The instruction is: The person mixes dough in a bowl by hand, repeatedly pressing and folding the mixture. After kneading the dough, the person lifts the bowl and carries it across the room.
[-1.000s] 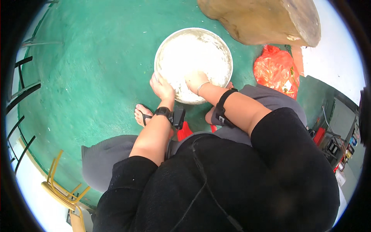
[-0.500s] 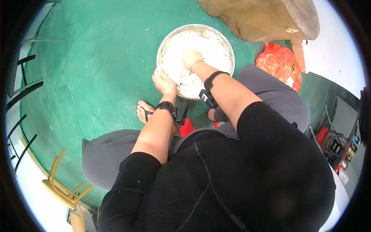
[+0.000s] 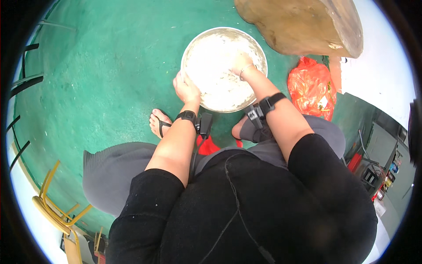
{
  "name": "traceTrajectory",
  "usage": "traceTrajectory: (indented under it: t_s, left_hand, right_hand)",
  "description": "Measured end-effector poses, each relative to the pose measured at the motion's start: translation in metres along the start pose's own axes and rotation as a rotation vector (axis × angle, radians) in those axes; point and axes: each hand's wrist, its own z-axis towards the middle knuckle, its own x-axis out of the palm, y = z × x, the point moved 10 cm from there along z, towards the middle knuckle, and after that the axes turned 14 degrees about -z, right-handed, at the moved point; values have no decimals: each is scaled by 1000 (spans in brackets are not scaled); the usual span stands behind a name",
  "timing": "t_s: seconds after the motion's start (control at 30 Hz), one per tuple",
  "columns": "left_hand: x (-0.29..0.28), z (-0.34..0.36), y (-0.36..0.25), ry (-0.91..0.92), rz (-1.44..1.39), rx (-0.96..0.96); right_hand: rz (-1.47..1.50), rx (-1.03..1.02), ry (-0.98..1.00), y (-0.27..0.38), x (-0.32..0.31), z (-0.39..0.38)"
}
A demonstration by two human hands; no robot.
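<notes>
A round metal basin (image 3: 191, 42) stands on the green floor in front of me, between my feet. Inside it lies a white, floury mass (image 3: 215, 64), so bright that its detail is washed out. My left hand (image 3: 187, 90) grips the basin's near-left rim, fingers on the outer wall and thumb over the edge. Within the basin, toward its right side, my right hand (image 3: 242, 64) is down in the white mass. Its fingertips blend into the glare, so their closing does not show.
A large brown wooden block (image 3: 303, 28) stands at the far right. Beneath it sits a red plastic bag (image 3: 311, 88). A yellow-framed chair (image 3: 55, 209) is at the lower left, and black metal legs (image 3: 27, 83) line the left edge. Cluttered shelves (image 3: 382, 180) are at the right.
My right hand has moved to the right inside the basin, from the middle toward the right wall. My left hand stays on the rim. The view has shifted slightly.
</notes>
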Motion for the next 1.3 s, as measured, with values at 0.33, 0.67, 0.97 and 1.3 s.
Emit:
traceTrajectory:
  t_s: [0.33, 0.67, 0.97, 1.3]
  left_hand:
    - [-3, 1, 8, 19, 23, -76]
    - [14, 1, -14, 65, -65, -19]
    - [17, 10, -6, 120, -10, 20]
    - [26, 11, -10, 166, -3, 18]
  right_hand:
    - [-88, 150, 454, 16, 28, 73]
    - [-200, -184, 97, -6, 9, 24]
    - [-253, -116, 104, 35, -44, -102]
    - [-122, -112, 246, 65, -2, -102]
